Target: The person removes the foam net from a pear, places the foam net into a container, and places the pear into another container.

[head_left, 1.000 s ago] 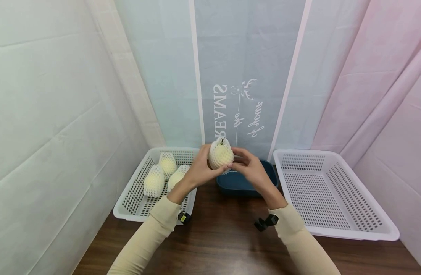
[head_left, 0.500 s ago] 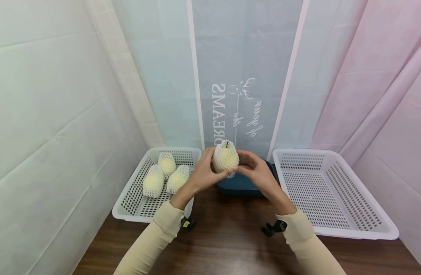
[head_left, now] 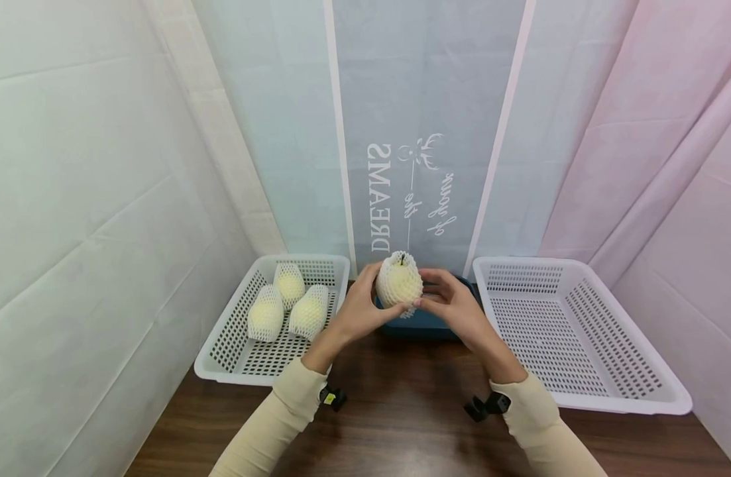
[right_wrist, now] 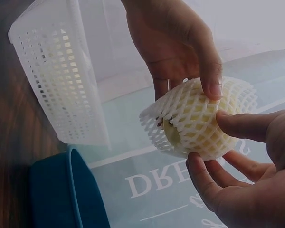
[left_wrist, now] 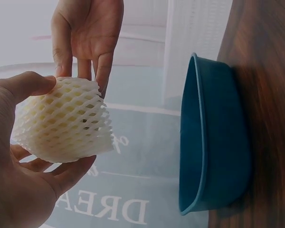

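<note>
A pale yellow pear (head_left: 399, 281) in a white foam net sleeve is held up over the dark blue basin (head_left: 421, 326). My left hand (head_left: 359, 306) grips it from the left, with the thumb across its near side. From the right, my right hand (head_left: 454, 310) holds the sleeved fruit between thumb and fingertips. The right wrist view shows both thumbs close together on the net of the pear (right_wrist: 199, 118), whose dark stem end peeks out of the sleeve's opening. Below the fruit, part of the basin is hidden by the hands.
On the left, a white perforated basket (head_left: 222, 379) holds three more sleeved pears (head_left: 266, 315). Another white basket (head_left: 610, 405) stands on the right with its slotted floor showing. Both rest on a dark wooden table (head_left: 395, 411); a printed curtain (head_left: 431, 86) hangs behind.
Both hands and the sleeved pear have shifted a little to the right and lower in the head view. The grip looks much the same, and the baskets and basin have stayed put.
</note>
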A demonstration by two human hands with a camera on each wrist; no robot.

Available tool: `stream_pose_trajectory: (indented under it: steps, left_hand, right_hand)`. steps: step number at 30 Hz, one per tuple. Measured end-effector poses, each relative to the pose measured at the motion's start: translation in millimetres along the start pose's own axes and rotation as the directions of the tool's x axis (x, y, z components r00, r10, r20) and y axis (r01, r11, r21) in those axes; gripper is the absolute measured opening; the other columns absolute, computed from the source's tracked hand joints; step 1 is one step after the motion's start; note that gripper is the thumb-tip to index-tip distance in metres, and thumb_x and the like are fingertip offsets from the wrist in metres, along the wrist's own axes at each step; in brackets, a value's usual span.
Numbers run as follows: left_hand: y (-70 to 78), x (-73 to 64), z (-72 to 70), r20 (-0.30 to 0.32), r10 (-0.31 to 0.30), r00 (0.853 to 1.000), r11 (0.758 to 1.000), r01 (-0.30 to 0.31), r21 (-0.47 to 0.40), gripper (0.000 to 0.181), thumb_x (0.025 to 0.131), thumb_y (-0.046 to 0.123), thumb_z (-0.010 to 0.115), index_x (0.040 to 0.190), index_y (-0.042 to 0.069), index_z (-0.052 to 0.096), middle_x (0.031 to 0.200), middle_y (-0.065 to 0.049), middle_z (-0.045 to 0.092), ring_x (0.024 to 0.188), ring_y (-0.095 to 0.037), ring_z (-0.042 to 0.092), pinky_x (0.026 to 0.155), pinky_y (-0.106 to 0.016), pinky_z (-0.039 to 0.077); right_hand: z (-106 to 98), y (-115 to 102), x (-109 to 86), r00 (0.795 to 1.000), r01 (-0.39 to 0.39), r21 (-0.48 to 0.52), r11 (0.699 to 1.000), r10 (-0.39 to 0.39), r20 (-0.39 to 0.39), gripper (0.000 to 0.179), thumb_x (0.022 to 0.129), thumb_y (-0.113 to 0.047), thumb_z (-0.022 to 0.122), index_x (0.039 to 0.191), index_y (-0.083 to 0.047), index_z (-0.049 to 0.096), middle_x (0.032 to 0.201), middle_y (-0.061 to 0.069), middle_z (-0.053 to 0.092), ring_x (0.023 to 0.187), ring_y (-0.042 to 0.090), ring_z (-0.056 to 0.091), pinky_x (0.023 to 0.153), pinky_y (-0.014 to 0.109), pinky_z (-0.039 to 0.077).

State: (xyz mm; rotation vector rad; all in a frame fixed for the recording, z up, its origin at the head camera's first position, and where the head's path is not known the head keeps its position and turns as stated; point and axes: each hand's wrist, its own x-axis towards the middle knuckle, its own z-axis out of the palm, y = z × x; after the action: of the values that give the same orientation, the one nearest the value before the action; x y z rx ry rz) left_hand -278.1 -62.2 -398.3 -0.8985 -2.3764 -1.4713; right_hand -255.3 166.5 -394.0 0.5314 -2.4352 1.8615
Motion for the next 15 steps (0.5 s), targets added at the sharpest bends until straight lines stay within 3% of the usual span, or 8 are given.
stream_pose_trajectory:
  steps: [15]
  left_hand:
    - [-6.0, -14.9, 18.2, 0.004, -0.048, 0.999, 0.999, 0.048, -0.004, 0.087, 0.090, 0.024, 0.088, 0.161, 0.009, 0.040, 0.151, -0.013, 0.053, 0.131, -0.029, 0.058, 0.103, -0.047, 0.057]
  right_hand:
    - [-3, 12, -15.9, 1.000, -0.008, -0.031, 0.999, 0.009, 0.020, 0.061, 0.101, -0.008, 0.073, 0.155, -0.002, 0.046, 0.152, 0.026, 0.054, 0.134, 0.045, 0.061, 0.102, 0.035, 0.059]
